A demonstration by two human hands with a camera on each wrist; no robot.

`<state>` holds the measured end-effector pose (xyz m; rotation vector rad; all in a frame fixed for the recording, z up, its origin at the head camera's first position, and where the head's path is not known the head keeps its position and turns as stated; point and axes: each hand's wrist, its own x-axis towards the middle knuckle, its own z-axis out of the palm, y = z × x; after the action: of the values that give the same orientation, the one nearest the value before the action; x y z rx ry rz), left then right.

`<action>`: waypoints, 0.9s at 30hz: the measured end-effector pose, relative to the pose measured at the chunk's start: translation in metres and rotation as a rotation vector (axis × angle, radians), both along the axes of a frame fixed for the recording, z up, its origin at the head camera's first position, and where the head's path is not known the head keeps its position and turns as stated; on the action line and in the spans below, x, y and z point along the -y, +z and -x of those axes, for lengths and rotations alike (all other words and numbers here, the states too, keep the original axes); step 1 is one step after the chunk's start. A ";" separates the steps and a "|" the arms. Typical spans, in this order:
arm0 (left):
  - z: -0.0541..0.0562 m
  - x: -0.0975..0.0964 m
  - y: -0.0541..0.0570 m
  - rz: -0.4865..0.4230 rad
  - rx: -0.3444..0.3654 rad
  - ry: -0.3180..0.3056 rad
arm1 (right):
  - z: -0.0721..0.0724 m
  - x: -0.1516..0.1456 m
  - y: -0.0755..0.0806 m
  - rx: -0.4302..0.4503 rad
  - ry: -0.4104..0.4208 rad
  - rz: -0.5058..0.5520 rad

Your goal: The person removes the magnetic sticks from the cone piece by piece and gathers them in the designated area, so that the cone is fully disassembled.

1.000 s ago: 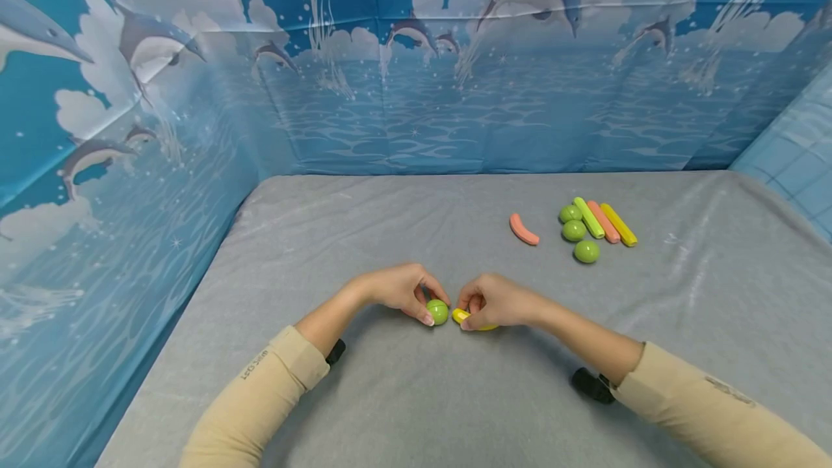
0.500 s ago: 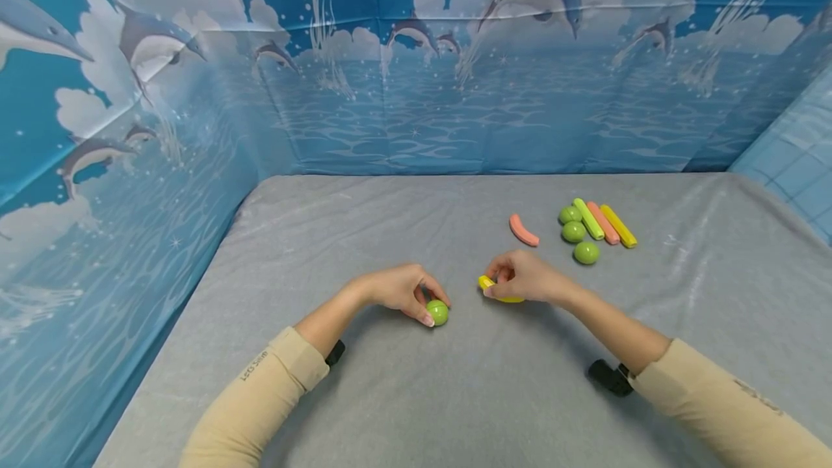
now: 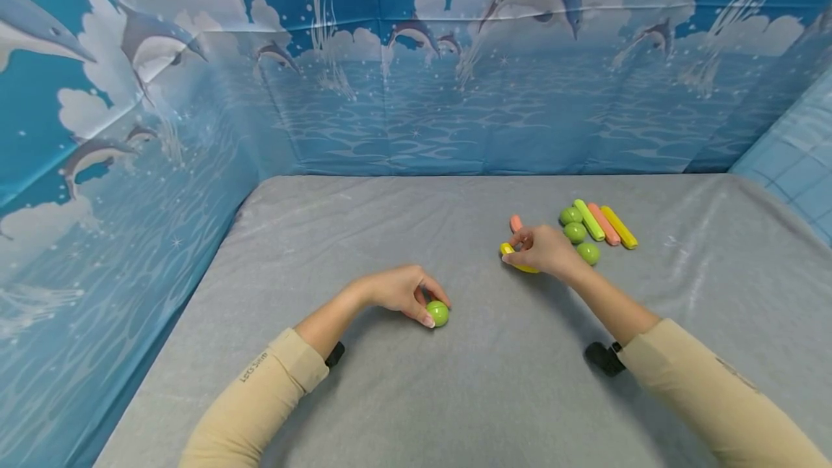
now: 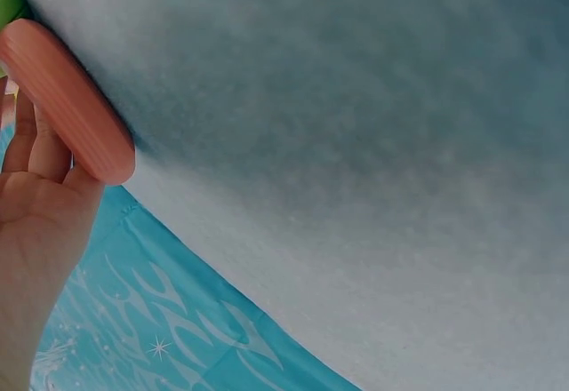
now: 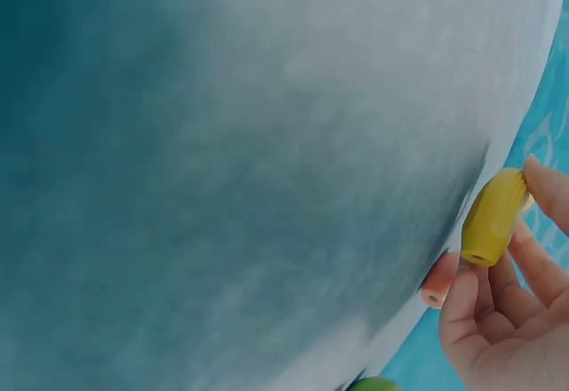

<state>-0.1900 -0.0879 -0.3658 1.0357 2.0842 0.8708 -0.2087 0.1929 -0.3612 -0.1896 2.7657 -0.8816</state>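
Observation:
My left hand (image 3: 398, 287) pinches a glossy green ball (image 3: 438, 313) on the grey cloth, thumb at its near side and a finger at its far side. In the left wrist view a salmon-pink curved stick (image 4: 71, 107) lies against the fingers, with a bit of green (image 4: 12, 5) past its end; the head view hides this stick behind the hand. My right hand (image 3: 551, 250) holds a yellow curved stick (image 5: 493, 218) between thumb and fingers. Just beyond it another salmon-pink curved stick (image 3: 516, 223) lies on the cloth, partly hidden by that hand.
Right of my right hand, several green balls (image 3: 575, 232) sit beside straight sticks in light green (image 3: 588, 219), salmon-pink (image 3: 604, 224) and yellow (image 3: 619, 227), laid side by side. A blue dolphin-print curtain (image 3: 416, 114) borders the grey cloth (image 3: 364, 222) at the back and left.
My right hand has carried the yellow curved stick away from the green ball, rightward and farther back, to near the salmon-pink curved stick. My left hand has stayed at the ball.

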 end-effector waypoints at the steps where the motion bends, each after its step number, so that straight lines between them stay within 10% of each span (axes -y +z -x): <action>1: 0.000 0.000 0.000 0.000 0.000 0.001 | 0.002 0.000 -0.001 -0.012 -0.007 -0.008; 27: 0.001 0.002 -0.001 -0.028 -0.001 -0.020 | 0.019 0.004 -0.001 -0.101 -0.069 -0.188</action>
<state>-0.1910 -0.0903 -0.3670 1.0694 2.0644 0.8922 -0.2273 0.1885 -0.3625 -0.1083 2.9445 -0.6378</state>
